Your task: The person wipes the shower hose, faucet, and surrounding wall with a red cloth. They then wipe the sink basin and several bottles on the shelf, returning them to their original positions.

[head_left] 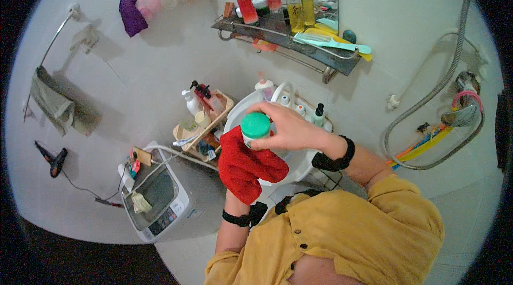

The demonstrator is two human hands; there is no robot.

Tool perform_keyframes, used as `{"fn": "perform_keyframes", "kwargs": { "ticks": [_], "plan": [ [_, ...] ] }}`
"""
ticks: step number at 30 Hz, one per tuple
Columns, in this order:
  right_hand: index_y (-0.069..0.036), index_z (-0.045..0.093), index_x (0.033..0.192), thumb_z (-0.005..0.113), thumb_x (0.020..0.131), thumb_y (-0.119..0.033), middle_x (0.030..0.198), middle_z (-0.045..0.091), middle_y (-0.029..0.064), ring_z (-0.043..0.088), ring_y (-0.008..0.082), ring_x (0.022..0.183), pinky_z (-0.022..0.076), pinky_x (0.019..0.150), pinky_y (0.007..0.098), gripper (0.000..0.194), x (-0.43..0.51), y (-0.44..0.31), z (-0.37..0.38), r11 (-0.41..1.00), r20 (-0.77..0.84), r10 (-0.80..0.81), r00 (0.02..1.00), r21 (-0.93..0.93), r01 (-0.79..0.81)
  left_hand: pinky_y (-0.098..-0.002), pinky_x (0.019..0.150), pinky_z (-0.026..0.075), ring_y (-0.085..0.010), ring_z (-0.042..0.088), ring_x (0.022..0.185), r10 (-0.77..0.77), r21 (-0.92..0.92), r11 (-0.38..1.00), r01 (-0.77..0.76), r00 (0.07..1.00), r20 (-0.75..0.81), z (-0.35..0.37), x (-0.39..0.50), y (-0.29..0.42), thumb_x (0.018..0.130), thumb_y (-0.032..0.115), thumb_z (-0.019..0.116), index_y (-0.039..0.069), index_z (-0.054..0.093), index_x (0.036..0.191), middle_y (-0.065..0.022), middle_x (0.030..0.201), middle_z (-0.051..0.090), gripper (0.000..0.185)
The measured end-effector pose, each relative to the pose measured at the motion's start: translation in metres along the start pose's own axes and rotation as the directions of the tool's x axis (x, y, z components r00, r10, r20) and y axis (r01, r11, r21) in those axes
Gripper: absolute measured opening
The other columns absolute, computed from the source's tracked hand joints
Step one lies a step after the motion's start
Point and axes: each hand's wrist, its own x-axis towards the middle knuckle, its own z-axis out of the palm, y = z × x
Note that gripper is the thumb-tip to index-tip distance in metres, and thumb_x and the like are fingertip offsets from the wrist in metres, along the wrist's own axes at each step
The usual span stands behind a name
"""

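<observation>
A small jar with a green lid (255,125) is gripped by my right hand (290,126), with thumb and fingers around its side. Red cloth (240,164) covers my left hand, whose fingers are hidden under it; the cloth lies against the jar's lower left side. Whether the left hand grips anything inside the cloth is not visible. Both hands are over the near left part of a white washbasin (298,172), whose curved white faucet (283,88) rises behind the right hand.
Left of the basin stands a beige rack (224,104) with bottles and a cup. A washing machine (184,188) is at lower left. Above, a dark wall shelf (344,64) carries bottles and a comb (320,40). A shower hose (437,84) hangs at right.
</observation>
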Motion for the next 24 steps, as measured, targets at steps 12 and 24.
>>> {"fn": "perform_keyframes", "kwargs": {
  "ticks": [12,24],
  "plan": [
    [0.0,0.054,0.126,0.074,0.074,-0.038,0.124,0.054,0.0248,0.059,0.0401,0.112,0.0492,0.097,0.0454,0.067,0.213,0.018,-0.112,0.747,-0.463,0.058,0.884,-0.568,-0.346,-0.0341,0.081,0.055,-0.0245,0.067,0.095,0.007,-0.657,0.747,0.101,0.987,0.16,-0.015,0.052,-0.01,0.09,0.01,0.063,-0.004,0.061,0.12,-0.0144,0.112,0.069,0.033],
    [-0.006,0.061,0.124,0.067,0.087,-0.027,0.117,0.069,0.0117,0.058,0.0316,0.119,0.0485,0.092,0.0478,0.044,0.256,0.086,-0.116,0.229,-0.412,0.234,0.881,-0.857,-0.461,-0.0363,0.081,0.057,-0.0259,0.067,0.098,-0.017,-0.783,0.582,0.22,0.966,0.259,-0.04,0.044,-0.035,0.096,0.018,0.057,-0.003,0.058,0.121,-0.0152,0.115,0.067,0.033]
  ]
}}
